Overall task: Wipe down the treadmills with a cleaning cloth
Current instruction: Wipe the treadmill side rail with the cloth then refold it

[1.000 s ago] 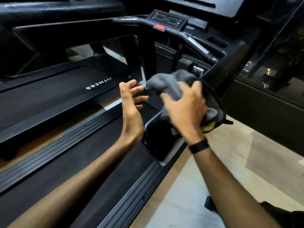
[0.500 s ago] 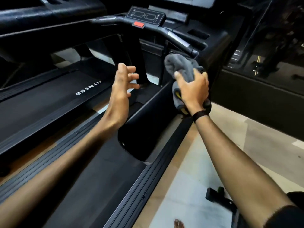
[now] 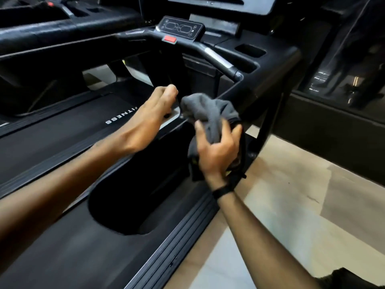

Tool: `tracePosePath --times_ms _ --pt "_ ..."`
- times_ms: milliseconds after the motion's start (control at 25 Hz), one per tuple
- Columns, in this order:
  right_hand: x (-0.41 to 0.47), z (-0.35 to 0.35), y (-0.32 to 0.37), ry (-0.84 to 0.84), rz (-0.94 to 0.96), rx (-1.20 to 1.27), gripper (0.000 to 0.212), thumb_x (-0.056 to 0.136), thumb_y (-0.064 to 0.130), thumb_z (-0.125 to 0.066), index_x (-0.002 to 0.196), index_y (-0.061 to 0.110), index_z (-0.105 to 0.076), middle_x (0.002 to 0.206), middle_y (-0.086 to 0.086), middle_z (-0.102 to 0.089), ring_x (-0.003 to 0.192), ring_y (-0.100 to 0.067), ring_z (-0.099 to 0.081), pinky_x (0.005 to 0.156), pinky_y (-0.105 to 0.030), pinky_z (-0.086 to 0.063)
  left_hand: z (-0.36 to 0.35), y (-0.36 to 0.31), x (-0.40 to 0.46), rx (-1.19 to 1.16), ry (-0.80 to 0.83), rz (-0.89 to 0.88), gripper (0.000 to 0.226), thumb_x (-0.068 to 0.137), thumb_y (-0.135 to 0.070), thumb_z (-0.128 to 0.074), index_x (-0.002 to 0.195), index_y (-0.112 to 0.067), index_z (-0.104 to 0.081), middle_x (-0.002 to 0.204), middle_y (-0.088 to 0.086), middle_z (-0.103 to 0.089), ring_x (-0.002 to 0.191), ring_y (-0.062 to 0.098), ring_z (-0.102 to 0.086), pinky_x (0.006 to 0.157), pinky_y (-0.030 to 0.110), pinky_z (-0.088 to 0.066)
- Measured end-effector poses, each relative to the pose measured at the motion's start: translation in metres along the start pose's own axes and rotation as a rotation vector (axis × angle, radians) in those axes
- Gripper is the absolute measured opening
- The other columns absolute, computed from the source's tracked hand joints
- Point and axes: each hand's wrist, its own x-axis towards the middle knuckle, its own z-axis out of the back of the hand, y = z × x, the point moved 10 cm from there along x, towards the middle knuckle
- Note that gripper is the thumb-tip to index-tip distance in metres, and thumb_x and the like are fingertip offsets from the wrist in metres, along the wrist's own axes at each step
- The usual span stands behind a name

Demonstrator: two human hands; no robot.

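Head view: right hand (image 3: pixel 216 151) clutches the grey cloth (image 3: pixel 210 113) against the treadmill's (image 3: pixel 104 257) right side rail; left hand (image 3: pixel 150 119) hovers nearby, fingers loosely together, holding nothing.

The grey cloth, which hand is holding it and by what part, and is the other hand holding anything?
The right hand grips the grey cloth around its bunched middle, with loose folds sticking out above the fingers. The left hand holds nothing.

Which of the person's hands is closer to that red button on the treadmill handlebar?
The left. The left hand reaches up just below and left of the red button, holding nothing. The right hand sits lower and to the right, gripping the grey cloth.
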Motion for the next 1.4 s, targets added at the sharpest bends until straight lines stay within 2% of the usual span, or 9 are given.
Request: tracePosePath --times_ms 160,280,480,760,960,1040,1160,1240,1400 --pt "0.040 0.008 -0.093 -0.159 -0.352 0.178 0.050 0.089 0.020 -0.077 0.129 -0.006 -0.061 0.126 -0.023 -0.058 0.124 -0.029 -0.056 0.100 -0.021 -0.042 -0.045 -0.002 -0.009 0.560 0.133 -0.150 0.082 0.087 -0.080 -0.015 0.151 -0.030 -0.022 0.132 -0.022 -0.034 0.109 -0.016 -0.025 0.094 0.015 -0.017" --pt "-0.013 0.010 -0.098 -0.182 -0.354 0.290 0.051 0.095 0.034 -0.069 0.133 0.002 -0.057 0.123 0.000 -0.058 0.122 0.002 -0.052 0.098 -0.008 -0.036 -0.033 0.021 0.006 0.401 0.095 -0.006 0.085 0.080 -0.089 -0.015 0.149 -0.039 -0.023 0.141 -0.021 -0.039 0.125 -0.008 -0.033 0.106 0.024 -0.024" --pt "-0.076 -0.014 -0.092 0.089 -0.303 0.159 0.067 0.089 0.053 -0.058 0.133 0.003 -0.058 0.130 -0.015 -0.062 0.123 -0.030 -0.060 0.101 -0.038 -0.047 -0.012 0.077 0.027 0.126 -0.055 0.335 0.043 0.100 -0.064 -0.022 0.128 -0.041 -0.045 0.139 0.000 -0.054 0.132 0.026 -0.048 0.115 0.046 -0.035" --pt "0.057 -0.009 -0.169 -0.220 -0.630 0.240 0.055 0.096 0.031 -0.067 0.135 -0.006 -0.052 0.130 -0.025 -0.059 0.119 -0.038 -0.059 0.088 -0.030 -0.042 -0.023 0.047 0.013 0.185 0.046 0.275 0.060 0.068 -0.101 -0.019 0.113 -0.070 -0.043 0.130 -0.027 -0.053 0.128 -0.003 -0.046 0.116 0.046 -0.031" --pt "-0.063 0.009 -0.065 -0.059 -0.197 0.239 0.052 0.095 0.040 -0.065 0.143 0.023 -0.050 0.145 0.006 -0.052 0.134 -0.020 -0.052 0.109 -0.033 -0.040 -0.032 0.052 0.013 0.042 0.094 0.326 0.104 0.054 -0.106 -0.026 0.137 -0.046 -0.046 0.133 -0.021 -0.057 0.123 -0.007 -0.052 0.118 0.038 -0.029" --pt "-0.070 0.006 -0.061 -0.007 -0.215 0.273 0.054 0.093 0.057 -0.059 0.140 0.034 -0.048 0.141 0.014 -0.051 0.130 -0.017 -0.053 0.107 -0.028 -0.039 -0.032 0.051 0.012 -0.003 0.093 0.320 0.101 0.053 -0.107 -0.027 0.133 -0.048 -0.048 0.132 -0.022 -0.058 0.119 -0.012 -0.054 0.115 0.034 -0.031" --pt "0.008 -0.004 -0.117 -0.153 -0.461 0.183 0.062 0.094 0.046 -0.065 0.132 -0.003 -0.054 0.129 -0.017 -0.059 0.118 -0.033 -0.058 0.096 -0.026 -0.044 -0.031 0.049 0.010 0.026 0.110 0.275 0.096 0.062 -0.104 -0.020 0.139 -0.051 -0.043 0.136 -0.031 -0.052 0.123 -0.020 -0.044 0.112 0.029 -0.029" --pt "0.064 -0.011 -0.145 -0.186 -0.590 0.173 0.059 0.095 0.035 -0.068 0.135 -0.006 -0.052 0.131 -0.025 -0.060 0.119 -0.038 -0.059 0.085 -0.024 -0.042 -0.030 0.044 0.008 0.023 0.107 0.247 0.073 0.065 -0.103 -0.018 0.121 -0.065 -0.046 0.124 -0.041 -0.053 0.116 -0.025 -0.045 0.102 0.024 -0.033" --pt "0.052 0.001 -0.130 -0.215 -0.547 0.270 0.048 0.097 0.030 -0.067 0.131 -0.002 -0.056 0.128 -0.020 -0.064 0.118 -0.032 -0.062 0.083 -0.014 -0.042 -0.026 0.054 0.023 -0.070 0.017 0.317 0.064 0.070 -0.099 -0.017 0.106 -0.062 -0.055 0.126 -0.030 -0.060 0.116 -0.006 -0.055 0.106 0.031 -0.035"
